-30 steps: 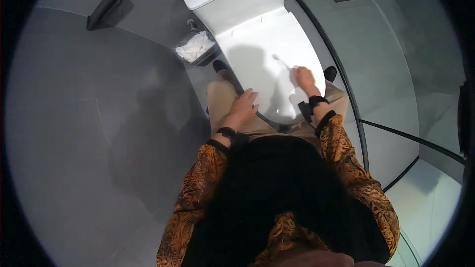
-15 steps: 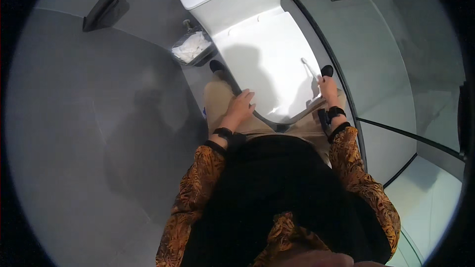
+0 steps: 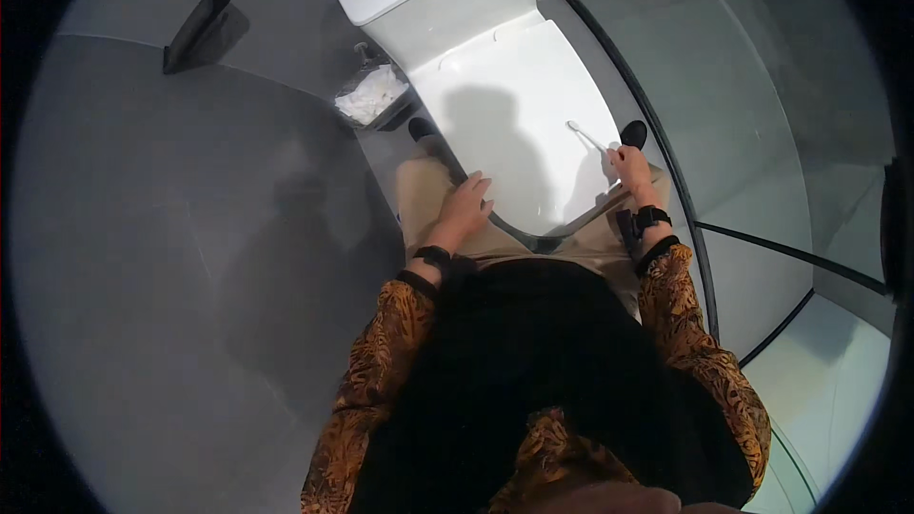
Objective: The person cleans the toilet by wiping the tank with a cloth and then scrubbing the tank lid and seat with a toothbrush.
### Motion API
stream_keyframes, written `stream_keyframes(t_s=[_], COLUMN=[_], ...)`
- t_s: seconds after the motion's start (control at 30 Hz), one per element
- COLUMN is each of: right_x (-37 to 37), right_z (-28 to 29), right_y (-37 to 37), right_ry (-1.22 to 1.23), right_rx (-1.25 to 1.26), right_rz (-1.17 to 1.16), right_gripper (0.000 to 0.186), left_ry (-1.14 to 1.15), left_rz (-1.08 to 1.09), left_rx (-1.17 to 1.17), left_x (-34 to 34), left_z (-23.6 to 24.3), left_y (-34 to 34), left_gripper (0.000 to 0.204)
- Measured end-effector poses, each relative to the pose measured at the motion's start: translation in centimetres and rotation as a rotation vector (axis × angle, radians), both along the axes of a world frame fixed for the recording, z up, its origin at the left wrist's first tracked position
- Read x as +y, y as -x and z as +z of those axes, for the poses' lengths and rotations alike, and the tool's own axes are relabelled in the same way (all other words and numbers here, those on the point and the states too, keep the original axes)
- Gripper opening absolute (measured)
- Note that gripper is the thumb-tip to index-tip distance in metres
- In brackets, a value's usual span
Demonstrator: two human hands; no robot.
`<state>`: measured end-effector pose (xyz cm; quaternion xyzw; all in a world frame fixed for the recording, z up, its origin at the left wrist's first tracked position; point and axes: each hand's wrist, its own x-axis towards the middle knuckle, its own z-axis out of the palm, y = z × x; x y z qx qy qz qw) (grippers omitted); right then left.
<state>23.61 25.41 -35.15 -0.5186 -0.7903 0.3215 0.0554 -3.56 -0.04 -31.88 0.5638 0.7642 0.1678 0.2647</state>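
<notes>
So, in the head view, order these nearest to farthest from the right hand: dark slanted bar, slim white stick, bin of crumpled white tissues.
1. Slim white stick, in the right hand
2. Tissue bin, left of the toilet
3. Dark slanted bar, upper left

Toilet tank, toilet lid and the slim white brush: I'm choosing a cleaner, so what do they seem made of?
Toilet tank: probably glazed ceramic, smooth glossy white.
Toilet lid: likely hard plastic, smooth and shiny with a small glint.
Brush: perhaps plastic, slim and pale; too small to confirm.
</notes>
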Motion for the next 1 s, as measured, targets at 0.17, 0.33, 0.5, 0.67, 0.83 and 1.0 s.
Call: stream_keyframes(t_s=[0.17,0.33,0.5,0.67,0.83,1.0], right_x=[-3.2,-3.2,0.0,-4.7,-7.1,-2.9], right_z=[0.4,1.2,0.5,1.7,3.0,2.9], right_y=[2.5,4.7,4.8,10.3,12.3,8.7], right_ry=[0.168,0.240,0.026,0.161,0.185,0.212], right_rx=[0.101,0.031,-0.017,-0.012,-0.080,-0.056], right_rz=[0.230,0.306,0.172,0.316,0.465,0.344], right_gripper=[0.032,0.029,0.037,0.034,0.033,0.036], left_ry=[0.109,-0.001,-0.009,-0.018,0.040,-0.035], left_rz=[-0.006,0.012,-0.001,0.024,0.014,0.048], left_rx=[0.036,0.037,0.040,0.041,0.017,0.005], left_x=[0.4,-0.1,0.1,0.1,0.3,-0.8], left_z=[0.7,0.4,0.1,0.2,0.5,-1.1], left_y=[-0.2,-0.4,-0.2,-0.5,-0.6,-0.2], left_gripper=[0.047,0.042,0.043,0.044,0.044,0.044])
